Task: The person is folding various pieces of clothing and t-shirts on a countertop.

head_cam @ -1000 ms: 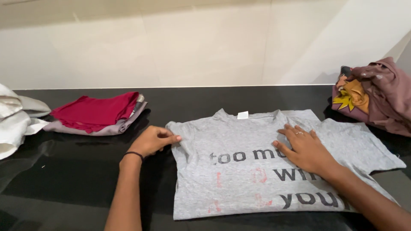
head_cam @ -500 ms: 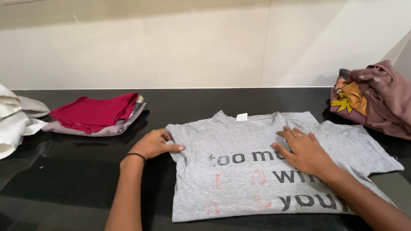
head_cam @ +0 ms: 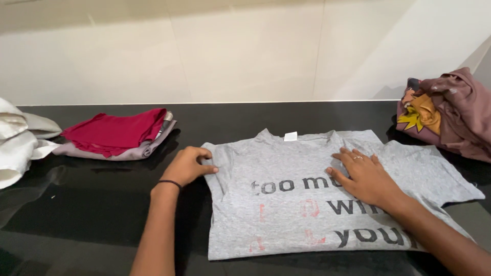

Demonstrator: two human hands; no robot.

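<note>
Grey T-shirt (head_cam: 286, 204) lies flat, front up, centre to lower right of frame on black counter (head_cam: 92, 204); its left side is folded in, giving a straight edge. Left hand (head_cam: 188, 166) at that edge, fingers curled, thumb on the fabric. Right hand (head_cam: 365, 176) flat, fingers spread, pressing the shirt's chest. Folded red garment (head_cam: 115, 132) on a grey one, upper left. White cloth (head_cam: 18, 140) at far left. Crumpled maroon clothes (head_cam: 452, 112), upper right.

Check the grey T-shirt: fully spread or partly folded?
Partly folded. The grey T-shirt lies flat, its left sleeve tucked in under the left hand; the other sleeve remains spread.
</note>
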